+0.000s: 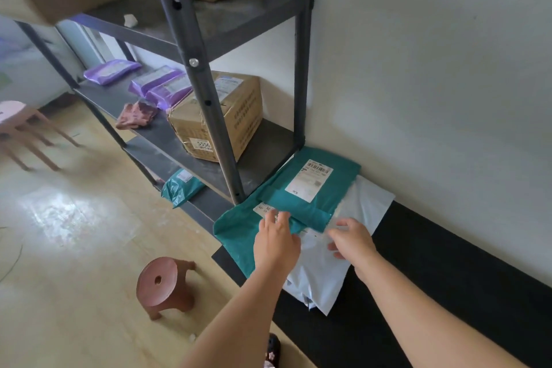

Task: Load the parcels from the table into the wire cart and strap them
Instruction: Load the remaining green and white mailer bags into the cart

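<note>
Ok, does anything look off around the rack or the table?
Two things. A small teal parcel on the rack's lowest shelf sticks out over the edge, tilted. A crumpled reddish cloth lies on the shelf above, between purple mailers and a cardboard box. Nothing looks torn or spilled.

The left hand (276, 236) and right hand (352, 237) are bare, as are both forearms (239, 308). One foot wears a dark slipper (273, 348), perhaps with a pale flower print.
</note>
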Motion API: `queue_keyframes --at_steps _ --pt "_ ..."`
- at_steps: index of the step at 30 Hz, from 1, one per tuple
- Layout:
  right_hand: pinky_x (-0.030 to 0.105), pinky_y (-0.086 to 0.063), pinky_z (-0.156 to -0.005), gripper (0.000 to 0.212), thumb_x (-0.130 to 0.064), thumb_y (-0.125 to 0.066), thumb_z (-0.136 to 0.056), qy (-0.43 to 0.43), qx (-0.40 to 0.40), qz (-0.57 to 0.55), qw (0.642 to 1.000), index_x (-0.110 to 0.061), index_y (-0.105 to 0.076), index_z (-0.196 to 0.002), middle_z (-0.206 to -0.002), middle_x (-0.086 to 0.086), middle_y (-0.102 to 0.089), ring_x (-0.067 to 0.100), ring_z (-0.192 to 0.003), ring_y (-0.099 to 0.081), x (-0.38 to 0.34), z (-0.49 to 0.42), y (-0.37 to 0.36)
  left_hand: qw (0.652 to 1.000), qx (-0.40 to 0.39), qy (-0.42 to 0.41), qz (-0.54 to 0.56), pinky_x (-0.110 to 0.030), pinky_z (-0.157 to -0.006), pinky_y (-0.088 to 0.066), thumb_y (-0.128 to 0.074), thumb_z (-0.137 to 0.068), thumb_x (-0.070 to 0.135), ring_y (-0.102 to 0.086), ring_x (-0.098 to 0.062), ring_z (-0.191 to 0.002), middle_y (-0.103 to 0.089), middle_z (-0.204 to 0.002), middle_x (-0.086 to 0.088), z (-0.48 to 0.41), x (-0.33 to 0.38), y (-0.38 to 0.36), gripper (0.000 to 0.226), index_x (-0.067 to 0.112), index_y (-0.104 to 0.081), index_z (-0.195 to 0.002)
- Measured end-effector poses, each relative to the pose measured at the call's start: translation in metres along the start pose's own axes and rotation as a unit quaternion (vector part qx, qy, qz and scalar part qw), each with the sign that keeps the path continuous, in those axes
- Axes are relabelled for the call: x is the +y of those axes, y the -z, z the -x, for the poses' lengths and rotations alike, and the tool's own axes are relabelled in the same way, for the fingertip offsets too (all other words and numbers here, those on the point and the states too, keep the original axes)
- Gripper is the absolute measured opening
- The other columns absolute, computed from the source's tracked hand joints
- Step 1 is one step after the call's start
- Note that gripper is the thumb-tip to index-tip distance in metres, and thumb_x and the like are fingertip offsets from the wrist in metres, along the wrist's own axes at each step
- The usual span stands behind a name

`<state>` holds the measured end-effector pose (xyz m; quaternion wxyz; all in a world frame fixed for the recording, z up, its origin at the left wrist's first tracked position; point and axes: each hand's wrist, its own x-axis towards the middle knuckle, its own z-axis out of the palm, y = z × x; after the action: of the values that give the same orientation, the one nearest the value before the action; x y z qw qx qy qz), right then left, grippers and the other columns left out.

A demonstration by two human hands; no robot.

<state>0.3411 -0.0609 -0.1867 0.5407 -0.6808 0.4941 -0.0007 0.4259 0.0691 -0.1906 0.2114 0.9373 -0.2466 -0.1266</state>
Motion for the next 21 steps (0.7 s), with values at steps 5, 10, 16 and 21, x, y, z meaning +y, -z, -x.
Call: queue_keyframes --at_steps 5,10,16,21 --pt "0.031 -0.059 -0.064 0.028 -0.014 -0.062 -0.092 -0.048 -0.003 -0.125 0.991 -0.018 -0.051 -0.117 -0.094 0.005 -0.066 0.016 -0.067 -0.071 -0.017 -0.016 -0.01 0.999 -0.018 -0.028 -0.001 -0.031 -0.101 -0.04 -0.051 -0.095 0.023 -0.033 -0.021 -0.134 -0.035 -0.147 -0.001 -0.033 -0.001 0.004 0.047 0.021 -0.043 -0.141" --pt "0.035 -0.059 -0.061 0.014 -0.012 -0.063 -0.092 -0.138 -0.011 -0.296 0.945 -0.006 -0.059 -0.104 -0.086 0.015 -0.067 0.022 -0.061 -0.068 -0.03 -0.034 -0.015 0.997 -0.077 -0.028 0.011 -0.035 -0.095 -0.044 -0.052 -0.094 0.022 -0.038 -0.026 -0.129 -0.036 -0.145 -0.004 -0.061 -0.006 0.003 0.052 0.021 -0.035 -0.143" --pt "0.03 -0.057 -0.057 0.011 -0.009 -0.066 -0.09 -0.177 0.024 -0.375 0.91 -0.01 -0.058 -0.097 -0.091 0.008 -0.063 0.022 -0.073 -0.066 -0.034 -0.053 -0.03 0.996 -0.079 -0.048 0.007 -0.037 -0.09 -0.048 -0.052 -0.094 0.023 -0.043 -0.021 -0.124 -0.047 -0.132 0.0 -0.086 -0.018 0.002 0.049 0.021 -0.04 -0.142" --pt "0.027 -0.05 -0.053 0.014 -0.02 -0.072 -0.087 -0.166 0.069 -0.318 0.931 -0.015 -0.06 -0.091 -0.084 0.006 -0.061 0.017 -0.065 -0.056 -0.033 -0.059 -0.032 0.995 -0.069 -0.068 0.012 -0.032 -0.083 -0.05 -0.051 -0.094 0.025 -0.039 -0.018 -0.123 -0.043 -0.131 0.002 -0.106 -0.021 0.002 0.043 0.025 -0.044 -0.137"
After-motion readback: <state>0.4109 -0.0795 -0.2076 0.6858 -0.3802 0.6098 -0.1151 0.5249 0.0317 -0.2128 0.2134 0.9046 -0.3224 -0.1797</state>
